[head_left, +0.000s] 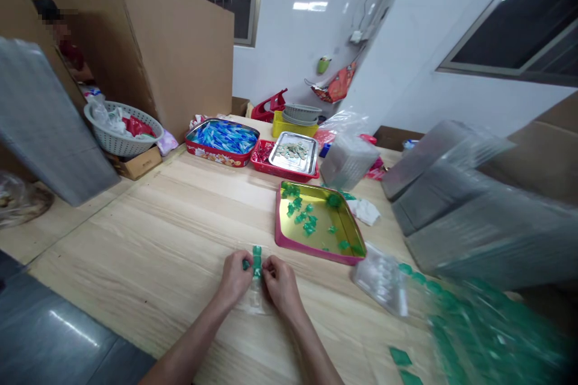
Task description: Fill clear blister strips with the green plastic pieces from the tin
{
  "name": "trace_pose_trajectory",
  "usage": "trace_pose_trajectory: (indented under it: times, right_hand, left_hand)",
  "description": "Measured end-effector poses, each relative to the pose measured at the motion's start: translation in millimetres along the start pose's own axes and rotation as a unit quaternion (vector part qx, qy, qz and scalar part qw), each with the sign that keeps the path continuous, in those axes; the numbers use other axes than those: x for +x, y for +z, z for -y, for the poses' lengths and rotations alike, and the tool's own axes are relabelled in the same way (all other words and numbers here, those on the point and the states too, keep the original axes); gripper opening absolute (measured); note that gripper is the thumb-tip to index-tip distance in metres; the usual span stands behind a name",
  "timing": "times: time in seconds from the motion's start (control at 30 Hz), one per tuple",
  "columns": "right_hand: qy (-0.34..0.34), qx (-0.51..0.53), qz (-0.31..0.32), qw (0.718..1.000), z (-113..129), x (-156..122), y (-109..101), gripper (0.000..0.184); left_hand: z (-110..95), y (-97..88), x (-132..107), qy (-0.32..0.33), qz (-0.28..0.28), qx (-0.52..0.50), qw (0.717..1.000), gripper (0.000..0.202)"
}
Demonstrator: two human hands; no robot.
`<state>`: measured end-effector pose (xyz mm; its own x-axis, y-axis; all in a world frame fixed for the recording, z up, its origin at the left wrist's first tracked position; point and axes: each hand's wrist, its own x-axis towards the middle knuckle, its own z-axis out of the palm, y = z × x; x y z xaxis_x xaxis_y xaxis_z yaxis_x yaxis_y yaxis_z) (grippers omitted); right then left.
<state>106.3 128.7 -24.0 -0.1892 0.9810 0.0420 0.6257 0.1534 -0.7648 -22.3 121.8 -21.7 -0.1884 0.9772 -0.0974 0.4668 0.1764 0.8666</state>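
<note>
On the table in front of me lies a clear plastic tray with a column of small green plastic pieces in its upper part. My left hand is closed at the column's left side, a dark green piece showing between its fingertips. At the right side, the fingers of my right hand are pinched together close to the same column; whatever they hold is hidden. Beyond my hands stands a pink-rimmed tin tray with a gold inside, where loose green pieces are scattered.
Clear blister packs lie right of the tin. Green-filled trays spread at the right front, below stacked clear trays. At the back are a tin of blue pieces and a metal tray. Cardboard rises behind.
</note>
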Motion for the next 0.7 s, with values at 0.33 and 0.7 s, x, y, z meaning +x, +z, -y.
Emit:
trace_pose_trajectory:
  times: [0.33, 0.7]
  right_hand:
    - [-0.032, -0.105, 0.020, 0.994, 10.1, -1.3, 0.5, 0.026]
    - [-0.044, 0.137, 0.011, 0.989, 25.8, -28.3, -11.7, 0.017]
  left_hand:
    - [-2.4, -3.9, 1.9, -0.058, 0.031, -0.126, 0.990, 0.016]
    - [-17.3, -36.7, -31.5, -0.206, 0.189, -0.458, 0.844, 0.058]
